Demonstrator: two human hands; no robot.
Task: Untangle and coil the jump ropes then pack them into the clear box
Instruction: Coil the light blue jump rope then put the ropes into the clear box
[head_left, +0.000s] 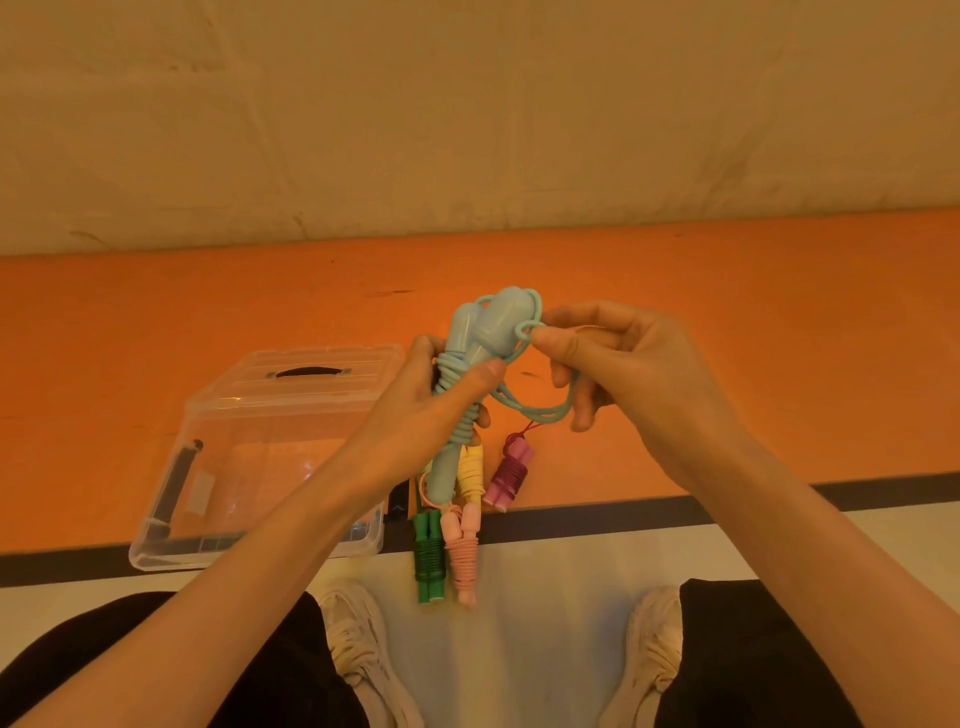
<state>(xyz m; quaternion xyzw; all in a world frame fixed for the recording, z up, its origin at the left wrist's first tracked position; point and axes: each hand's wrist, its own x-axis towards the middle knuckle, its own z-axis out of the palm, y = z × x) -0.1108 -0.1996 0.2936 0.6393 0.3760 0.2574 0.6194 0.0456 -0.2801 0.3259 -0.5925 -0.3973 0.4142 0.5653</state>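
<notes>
Left hand (426, 400) clamped around light-blue jump rope (483, 332); right hand (613, 364), at three o'clock, pinching its cord.

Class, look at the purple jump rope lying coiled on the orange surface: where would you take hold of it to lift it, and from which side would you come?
Grip the purple jump rope across its wound middle, where the cord binds both handles into one bundle. Come from above and from its right: the yellow rope lies close on its left, and the right hand is probably nearer.
</notes>
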